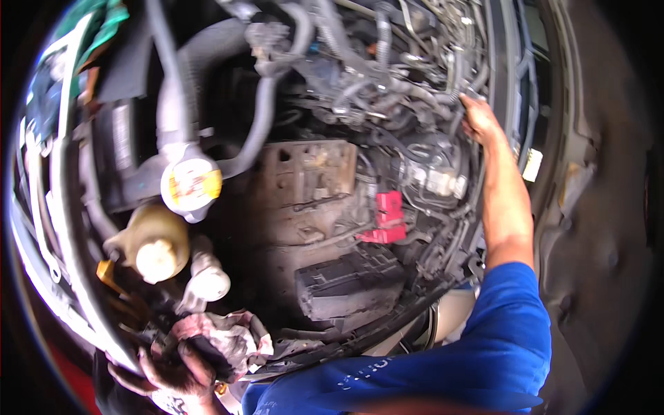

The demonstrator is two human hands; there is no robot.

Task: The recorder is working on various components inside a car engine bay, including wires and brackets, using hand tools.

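While two hands (178, 377) (481, 122) are apart, one rag (232, 337) lies crumpled.

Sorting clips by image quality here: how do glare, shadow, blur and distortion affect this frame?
Head view: glare washes out the front rail and white cap; head view: deep shadow left of the tray hides detail; head view: blur smears the yellow cap's markings, and the right hand's fingers blend into the clutter; head view: fisheye bends the rail, corners go black.
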